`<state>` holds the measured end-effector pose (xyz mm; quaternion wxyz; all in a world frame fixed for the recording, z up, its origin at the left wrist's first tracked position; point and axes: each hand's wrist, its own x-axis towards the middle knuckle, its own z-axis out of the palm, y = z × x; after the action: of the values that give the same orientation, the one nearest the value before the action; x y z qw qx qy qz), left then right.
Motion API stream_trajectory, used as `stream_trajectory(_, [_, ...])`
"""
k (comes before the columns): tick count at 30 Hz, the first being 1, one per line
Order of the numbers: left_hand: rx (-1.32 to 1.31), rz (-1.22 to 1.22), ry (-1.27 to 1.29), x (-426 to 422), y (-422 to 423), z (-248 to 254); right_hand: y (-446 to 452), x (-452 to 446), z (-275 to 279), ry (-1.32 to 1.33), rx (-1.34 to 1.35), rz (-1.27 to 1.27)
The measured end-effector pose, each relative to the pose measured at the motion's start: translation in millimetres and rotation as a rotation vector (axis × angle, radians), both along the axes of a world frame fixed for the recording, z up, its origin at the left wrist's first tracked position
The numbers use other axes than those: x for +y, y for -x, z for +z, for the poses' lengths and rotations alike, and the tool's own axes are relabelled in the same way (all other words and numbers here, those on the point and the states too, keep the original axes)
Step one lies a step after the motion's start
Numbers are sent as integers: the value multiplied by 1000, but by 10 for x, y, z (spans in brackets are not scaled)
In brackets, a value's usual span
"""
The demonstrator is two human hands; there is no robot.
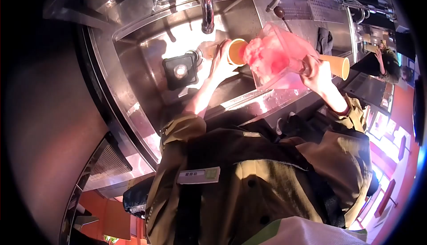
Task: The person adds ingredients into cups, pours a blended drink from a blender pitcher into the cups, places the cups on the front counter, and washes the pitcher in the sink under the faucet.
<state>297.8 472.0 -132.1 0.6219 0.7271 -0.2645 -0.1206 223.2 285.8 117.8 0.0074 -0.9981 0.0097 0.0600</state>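
At the sink, left-hand fingers circle a yellow cup, right-hand fingers clasp a jug of lumpy pink contents.

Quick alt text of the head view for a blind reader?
A right hand holds a pitcher of pink slush tilted toward a yellow cup in the left hand, over a metal sink holding a black square object.

It's a commercial kitchen we're in, by these signs; a broad steel sink spreads beneath the left hand, a curved faucet just beyond it; a clear pitcher of pink slush fills the right hand; another person shows well past that hand; a name badge sits closer in than both.
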Motion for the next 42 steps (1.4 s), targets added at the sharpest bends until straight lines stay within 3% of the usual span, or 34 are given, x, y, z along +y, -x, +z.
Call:
stream_trajectory(8, [7,14,-6,-25,26,-91,-15,-33,43,-64,44,-85])
stream_trajectory(11, [-6,53,61,-26,62,-247,-19,-32,-22,-54,-64,-9])
stream_trajectory(13, [92,4,62,-72,89,-341,-43,-78,13,-50,58,-82])
stream_trajectory(15, [96,48,76,-66,22,-170,-2,-152,21,-70,-7,13])
stream_trajectory(19, [49,124,62,-57,22,-45,5,-138,16,-124,-46,-81])
stream_trajectory(23, [207,-63,243,-36,-62,48,15,-166,40,-179,-81,-18])
stream_trajectory(28, [329,-24,283,90,-119,479,-7,-151,63,-192,-84,-28])
stream_trajectory(30, [218,11,237,-95,-104,81,7,-148,34,-193,-106,2])
stream_trajectory(35, [36,213,158,-122,-84,277,-49,-78,111,-149,-35,25])
stream_trajectory(37, [69,-19,177,-136,-161,87,9,-161,-65,-3,-47,2])
stream_trajectory(42, [136,-16,204,-61,-126,262,-38,-115,-18,-59,-39,28])
